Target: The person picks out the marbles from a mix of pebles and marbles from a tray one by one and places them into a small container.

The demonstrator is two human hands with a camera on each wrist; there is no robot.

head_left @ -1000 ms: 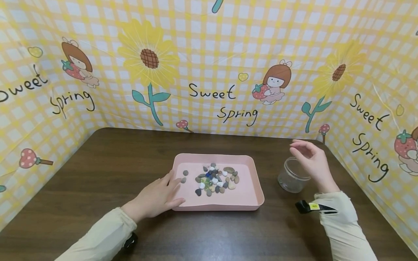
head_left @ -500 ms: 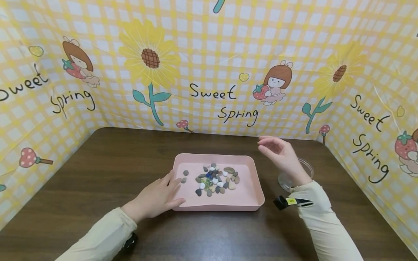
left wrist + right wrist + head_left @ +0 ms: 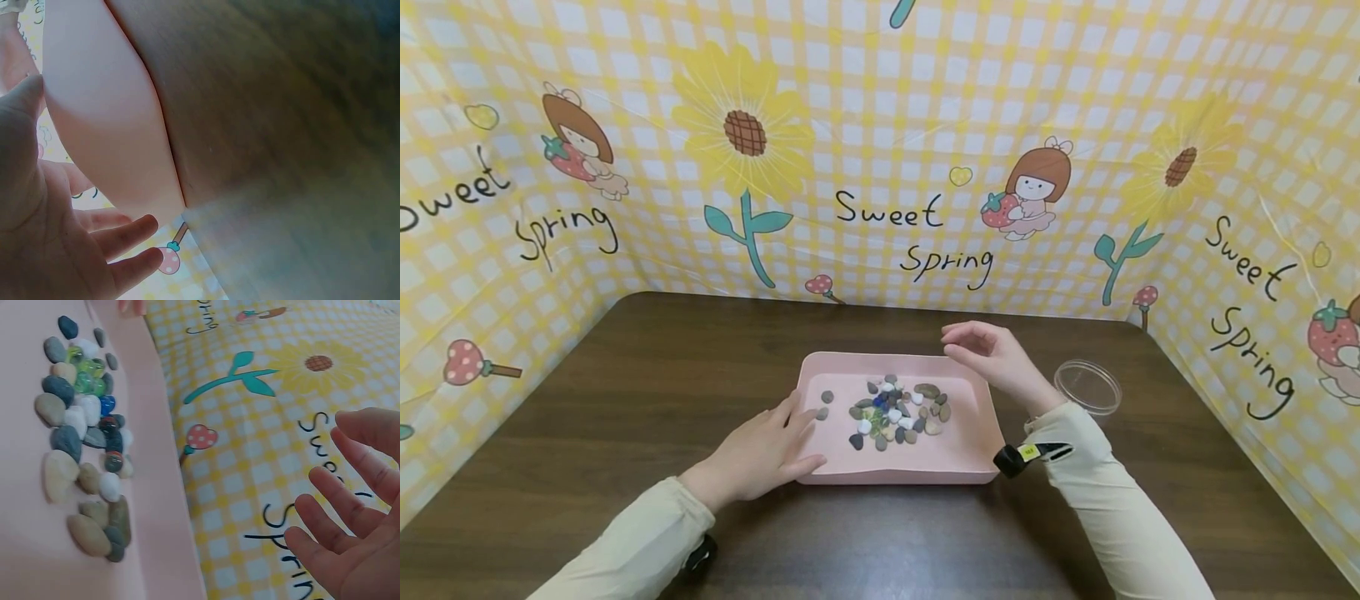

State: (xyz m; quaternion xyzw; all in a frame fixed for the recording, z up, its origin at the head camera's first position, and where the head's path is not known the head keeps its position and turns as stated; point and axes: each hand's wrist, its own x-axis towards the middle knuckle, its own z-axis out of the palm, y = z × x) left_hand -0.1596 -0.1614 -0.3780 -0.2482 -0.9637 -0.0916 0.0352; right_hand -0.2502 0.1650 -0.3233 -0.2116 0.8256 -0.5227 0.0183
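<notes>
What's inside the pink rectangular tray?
Smooth grey, white and tan stones, with glassy round green and blue marbles among them. Anything directly beneath the clustered stones is covered and can't be seen.

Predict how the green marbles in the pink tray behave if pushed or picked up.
Likely apt to roll: the green marbles look rounded. Probably slippery in a pinch, given their glossy, glass-like shine. A gentle push may not send them far, since pebbles crowd around them in the pink tray.
</notes>
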